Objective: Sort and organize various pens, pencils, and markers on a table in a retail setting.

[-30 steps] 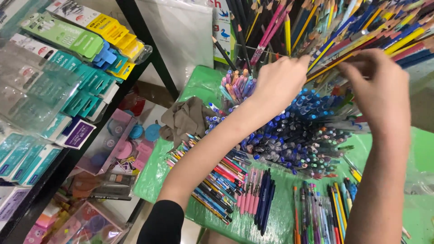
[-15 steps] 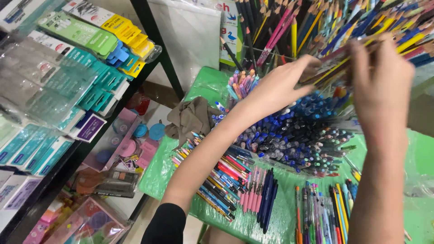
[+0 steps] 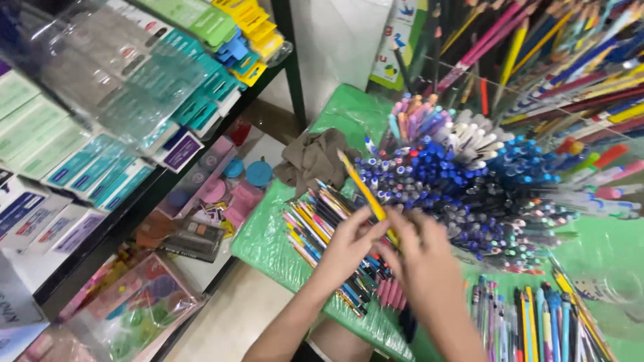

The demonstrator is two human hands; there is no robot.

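Head view: both my left hand (image 3: 349,245) and right hand (image 3: 422,258) pinch a slim yellow plastic pencil (image 3: 365,194) over glossy pens (image 3: 335,241) lying on crinkly green plastic sheeting (image 3: 268,241).

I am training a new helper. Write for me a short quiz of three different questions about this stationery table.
1. True or false: both hands hold the yellow pencil.
2. What colour is the sheet covering the table? A) red B) green C) white
3. Fill in: the crumpled brown cloth lies to the ___ of the upright blue pens in the picture.

Key:
1. True: the left hand and right hand meet at its lower end.
2. B
3. left
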